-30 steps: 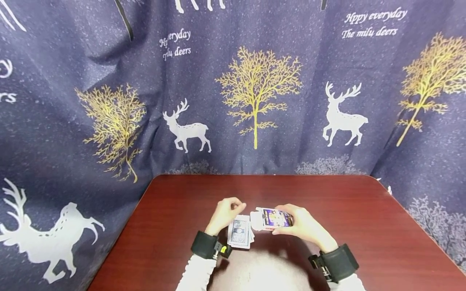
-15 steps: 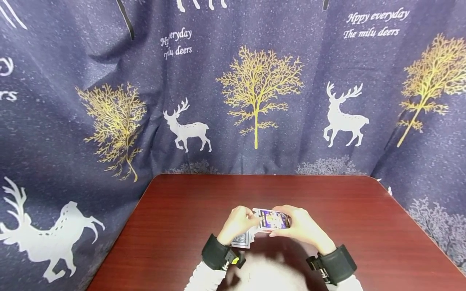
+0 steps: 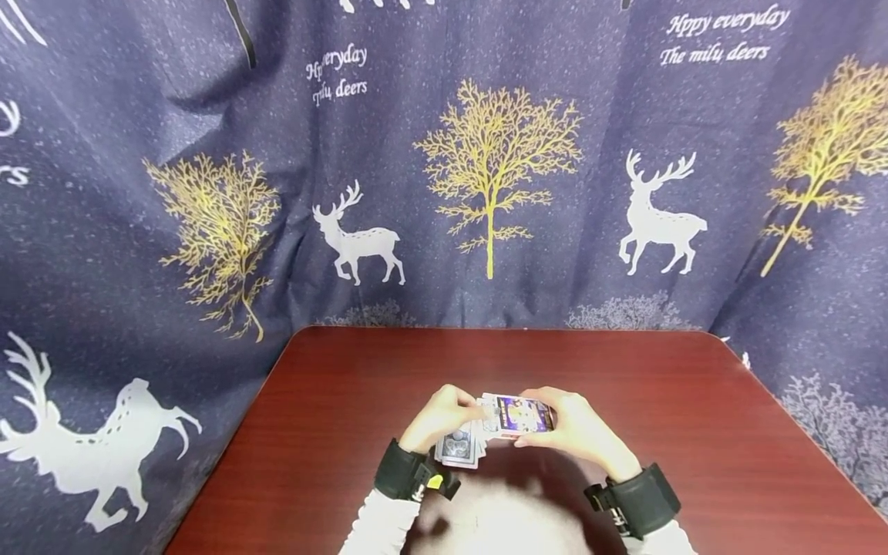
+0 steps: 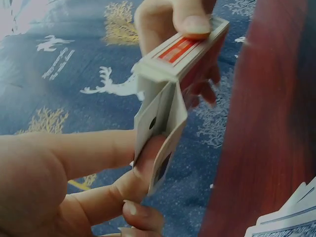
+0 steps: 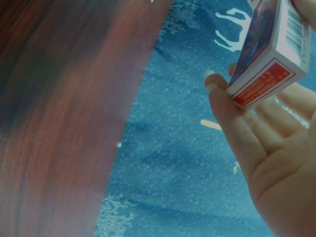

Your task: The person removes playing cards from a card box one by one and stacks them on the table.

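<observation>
My right hand point(image 3: 579, 432) grips a small card box point(image 3: 523, 415) by its right end, with thumb and fingers on opposite edges. The box has a purple picture on its face, and its open end points left. My left hand point(image 3: 440, 420) pinches a playing card point(image 4: 148, 121) that juts from this open end. In the left wrist view, one left fingertip lies between the card and the box's flap point(image 4: 170, 143). Below the left hand, a loose stack of playing cards point(image 3: 458, 449) lies with patterned backs up, partly covered by that hand. How many cards the box holds cannot be seen.
The reddish-brown table point(image 3: 388, 362) extends around both hands. Behind it hangs a dark blue curtain point(image 3: 430, 301) with deer and tree prints. A black camera strap point(image 3: 398, 470) circles the left wrist, and another strap point(image 3: 645, 501) the right.
My left hand has moved from over the card stack to the box's open end, then slightly back left with a card showing between hand and box. The right hand has stayed nearly still.
</observation>
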`<state>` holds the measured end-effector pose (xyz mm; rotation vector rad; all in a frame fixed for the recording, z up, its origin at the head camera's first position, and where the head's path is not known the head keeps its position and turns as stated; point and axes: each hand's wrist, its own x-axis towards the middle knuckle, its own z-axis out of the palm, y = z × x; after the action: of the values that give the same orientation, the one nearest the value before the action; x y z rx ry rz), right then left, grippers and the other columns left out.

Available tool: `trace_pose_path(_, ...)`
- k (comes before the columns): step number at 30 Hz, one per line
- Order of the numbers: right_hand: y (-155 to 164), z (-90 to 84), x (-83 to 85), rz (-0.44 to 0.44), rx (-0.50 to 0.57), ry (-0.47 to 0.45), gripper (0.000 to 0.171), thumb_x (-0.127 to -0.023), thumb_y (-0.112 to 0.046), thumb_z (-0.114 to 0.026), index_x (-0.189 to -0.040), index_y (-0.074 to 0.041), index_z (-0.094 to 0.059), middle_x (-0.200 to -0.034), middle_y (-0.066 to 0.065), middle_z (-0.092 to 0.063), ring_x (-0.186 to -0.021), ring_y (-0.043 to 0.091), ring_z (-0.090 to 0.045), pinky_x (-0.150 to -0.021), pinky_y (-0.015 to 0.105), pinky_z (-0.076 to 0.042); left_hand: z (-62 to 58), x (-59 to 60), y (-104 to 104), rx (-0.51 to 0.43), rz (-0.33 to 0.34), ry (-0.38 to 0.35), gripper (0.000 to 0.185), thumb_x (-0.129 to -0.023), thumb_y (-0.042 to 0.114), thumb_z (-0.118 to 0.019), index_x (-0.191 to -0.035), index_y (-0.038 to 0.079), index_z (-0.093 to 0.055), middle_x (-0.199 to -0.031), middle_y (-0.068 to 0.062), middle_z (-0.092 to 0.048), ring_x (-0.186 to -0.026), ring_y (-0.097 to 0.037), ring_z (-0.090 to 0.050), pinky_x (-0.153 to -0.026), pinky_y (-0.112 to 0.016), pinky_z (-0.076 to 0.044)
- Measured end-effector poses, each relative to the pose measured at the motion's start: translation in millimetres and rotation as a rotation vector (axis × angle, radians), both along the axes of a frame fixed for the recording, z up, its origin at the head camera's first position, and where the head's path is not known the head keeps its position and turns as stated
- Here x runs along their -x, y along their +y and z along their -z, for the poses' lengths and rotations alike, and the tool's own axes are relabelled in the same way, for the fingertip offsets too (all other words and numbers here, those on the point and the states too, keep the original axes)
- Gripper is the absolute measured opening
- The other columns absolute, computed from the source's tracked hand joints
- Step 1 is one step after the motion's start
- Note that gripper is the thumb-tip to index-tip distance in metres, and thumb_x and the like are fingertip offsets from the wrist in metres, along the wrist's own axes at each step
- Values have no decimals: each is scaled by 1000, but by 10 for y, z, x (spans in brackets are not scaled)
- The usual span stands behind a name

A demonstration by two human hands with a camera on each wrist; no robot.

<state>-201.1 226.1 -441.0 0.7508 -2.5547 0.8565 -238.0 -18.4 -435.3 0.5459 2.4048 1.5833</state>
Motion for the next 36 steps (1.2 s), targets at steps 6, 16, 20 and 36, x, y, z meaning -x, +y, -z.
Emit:
trace_pose_path(6,42,-11,22,6,-9,1,64,-63,-53,-84,-114,-19,-67,-102,-10,-69,-82,-1,-58,-71,22,-48,-20,74,-141,-47,59,-38,19,-81,7,-65,-68,-4,-57,-57,7,-37,-55,-9,-35,-52,-24,-30)
trace_pose_path(16,63,-5,29,4,4,-17,65,-63,-52,-84,-116,-19,-67,-104,-9,-69,-85,-1,-59,-74,23,-49,-78,157,-469,-55,57,-54,20,-91,10,-56,-86,-8,-62,-70,0,-49,-67,-12,-47,-62,-24,-38)
trace_pose_path(20,62,-5,16,-4,22,-26,64,-63,-51,-84,-116,-20,-67,-103,-10,-69,-84,0,-59,-74,23,-49,-91,179,-538,-66,12,-87,19,-93,11,-54,-93,-6,-62,-75,-1,-54,-69,-12,-54,-64,-27,-43)
trace_pose_path(36,74,-1,15,27,11,-23,63,-64,-49,-85,-116,-17,-67,-105,-5,-70,-86,3,-60,-74,24,-49,37,301,-589,-162,-105,13,25,-97,8,-52,-107,-11,-64,-76,1,-61,-64,-8,-52,-60,-24,-42)
